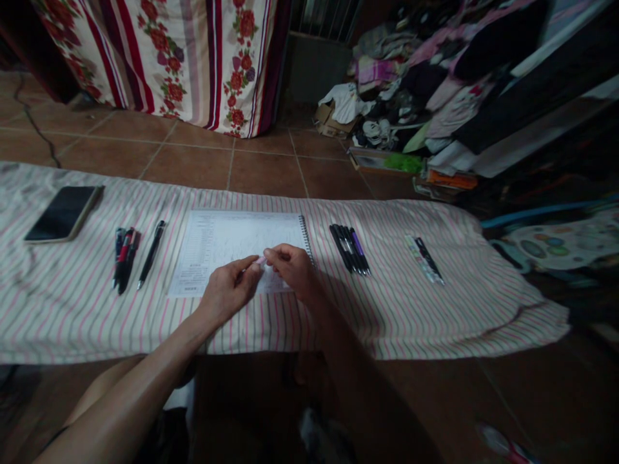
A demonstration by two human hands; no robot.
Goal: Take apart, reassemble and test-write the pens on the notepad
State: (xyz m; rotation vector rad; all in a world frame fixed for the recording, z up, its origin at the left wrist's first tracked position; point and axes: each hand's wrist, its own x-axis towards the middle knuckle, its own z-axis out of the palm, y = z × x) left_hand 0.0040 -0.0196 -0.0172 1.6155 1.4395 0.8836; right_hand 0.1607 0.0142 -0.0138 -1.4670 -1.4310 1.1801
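A small, slim pale pink thing (262,260) is pinched between my two hands; most of it is covered by fingers and its kind does not show. My left hand (231,288) grips it from the left with thumb and forefinger. From the right, the closed fingertips of my right hand (291,265) meet it. Both hands are above the lower part of a spiral-bound notebook (232,235), whose pages carry faint print and writing. Its coil runs down the right side.
Left of the notebook lie a black pen (151,255), a pen group (126,258) and a phone (64,214). To its right are several dark pens (349,249) and a smaller pen group (425,259). All rest on a striped cloth (290,328). Clothes (411,71) are piled behind.
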